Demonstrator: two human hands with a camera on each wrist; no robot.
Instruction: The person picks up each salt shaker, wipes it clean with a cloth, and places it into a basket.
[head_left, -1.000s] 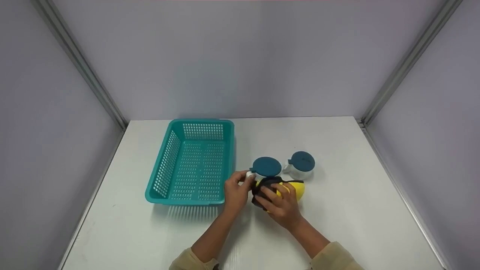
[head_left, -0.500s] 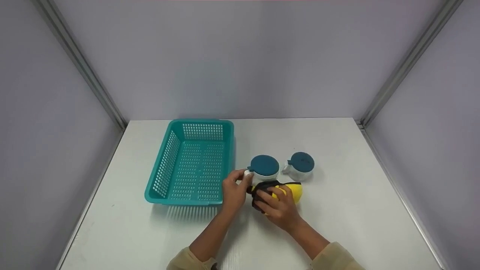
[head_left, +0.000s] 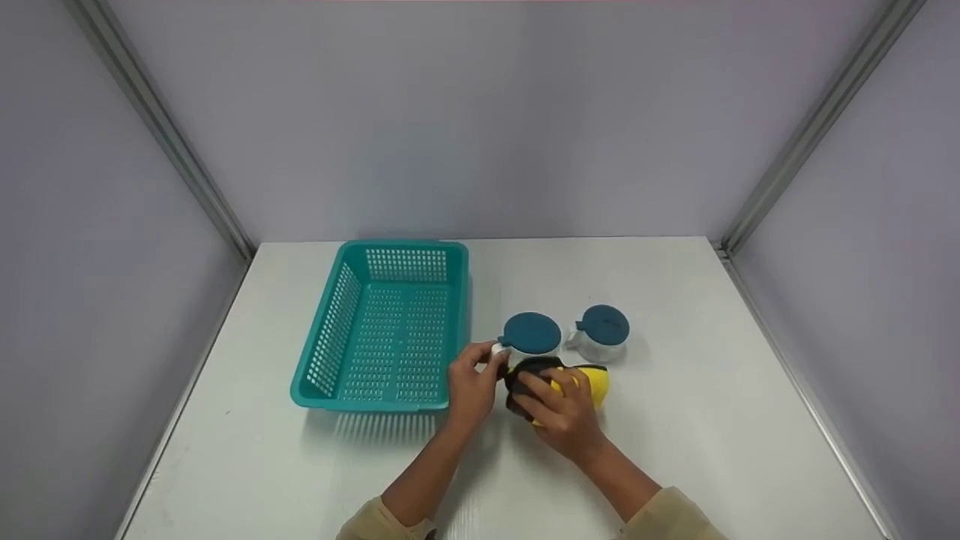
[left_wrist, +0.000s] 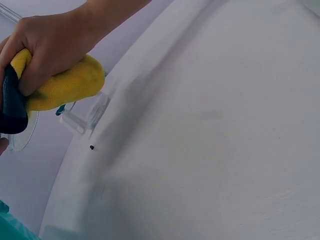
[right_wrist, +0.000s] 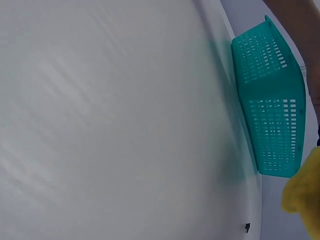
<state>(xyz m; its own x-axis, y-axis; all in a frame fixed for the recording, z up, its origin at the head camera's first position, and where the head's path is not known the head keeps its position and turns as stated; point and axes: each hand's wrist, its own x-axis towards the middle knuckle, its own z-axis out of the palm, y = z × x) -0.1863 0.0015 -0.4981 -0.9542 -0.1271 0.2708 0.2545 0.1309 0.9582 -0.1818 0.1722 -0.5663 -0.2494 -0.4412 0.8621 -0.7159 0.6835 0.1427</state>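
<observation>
My left hand (head_left: pixel 471 388) pinches the white handle (head_left: pixel 498 349) of a clear glass jar with a dark blue lid (head_left: pixel 531 333). My right hand (head_left: pixel 568 420) grips a yellow and black cloth (head_left: pixel 598 384) against the near side of that jar, hiding most of its body. In the left wrist view, the cloth (left_wrist: pixel 75 85) is bunched under the right hand (left_wrist: pixel 55 42), and a piece of the jar (left_wrist: pixel 27 134) shows behind it. A second lidded glass jar (head_left: pixel 600 348) stands just behind and to the right, untouched.
A teal perforated plastic basket (head_left: pixel 454 337) stands left of the jars, close to my left hand. White table (head_left: pixel 712 420) extends around everything, with pale walls (head_left: pixel 480 120) at the back and sides. A small dark speck (left_wrist: pixel 92 147) lies on the table.
The held jar, the cloth and both hands shifted slightly left, then back right. The cloth stays against the jar's near side. The basket and second jar have not moved.
</observation>
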